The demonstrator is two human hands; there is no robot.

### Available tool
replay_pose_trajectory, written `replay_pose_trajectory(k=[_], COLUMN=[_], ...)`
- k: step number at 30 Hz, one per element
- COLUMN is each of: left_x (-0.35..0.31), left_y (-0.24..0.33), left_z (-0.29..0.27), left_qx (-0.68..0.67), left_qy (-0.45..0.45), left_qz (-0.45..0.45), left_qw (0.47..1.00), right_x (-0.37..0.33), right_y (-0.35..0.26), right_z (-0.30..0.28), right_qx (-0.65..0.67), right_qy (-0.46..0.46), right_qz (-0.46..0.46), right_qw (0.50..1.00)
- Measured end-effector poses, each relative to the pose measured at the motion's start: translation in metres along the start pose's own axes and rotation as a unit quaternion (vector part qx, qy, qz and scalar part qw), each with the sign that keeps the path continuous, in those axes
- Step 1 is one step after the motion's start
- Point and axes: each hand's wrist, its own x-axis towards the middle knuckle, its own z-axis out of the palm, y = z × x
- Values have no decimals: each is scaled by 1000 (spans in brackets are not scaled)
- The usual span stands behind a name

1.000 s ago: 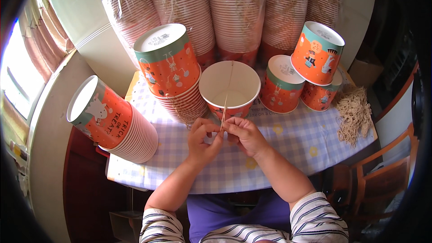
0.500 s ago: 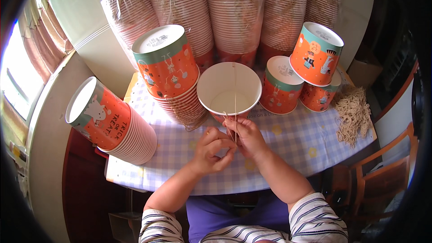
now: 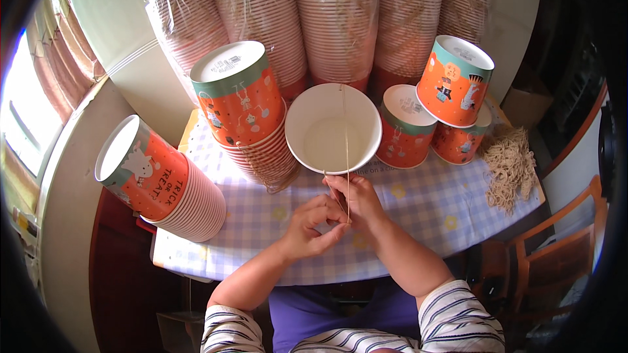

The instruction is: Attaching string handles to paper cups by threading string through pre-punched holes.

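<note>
A white-lined paper bucket (image 3: 303, 119) stands in front of me with its mouth tilted my way. A thin beige string (image 3: 347, 150) runs from its far rim across the mouth and over the near rim. Just below that rim, my left hand (image 3: 313, 227) is closed, thumb and forefinger pinching the string. My right hand (image 3: 358, 201) is closed at the near rim, fingertips on a strand of the string where it meets the bucket's outside. Fingers partly hide where the string is fastened.
Upside-down orange and green bucket stacks stand at left (image 3: 163, 183) and left of centre (image 3: 242, 104). Cord hangs down the latter. Three upturned buckets (image 3: 451, 88) are piled at right, beside a heap of beige strings (image 3: 510, 170). Plastic-wrapped bucket stacks (image 3: 333, 26) line the back of the checked tablecloth (image 3: 418, 222).
The bucket's mouth has tipped a little more toward me. My left hand has shifted slightly right and nearer, and the string is drawn across the near rim.
</note>
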Motion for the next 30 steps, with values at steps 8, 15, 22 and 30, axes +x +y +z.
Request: replay_pose_trajectory(k=[8,15,22,30], left_x=[9,33,52,48], left_y=[5,14,16,8], left_z=[-27,-35,-31,-29], left_qx=[310,478,427,367], left_qy=[153,83,22,19], left_qz=[159,76,58,52], left_qw=[925,871,902,929], right_x=[-2,-2,-9,-7], right_y=[-9,-25,-63,-77], right_z=[-11,-17,-39,-32], right_qx=[30,-111,-374,-658], right_qy=[-103,-146,-34,-123], right_qz=[90,25,-316,-452], right_qw=[990,983,871,590])
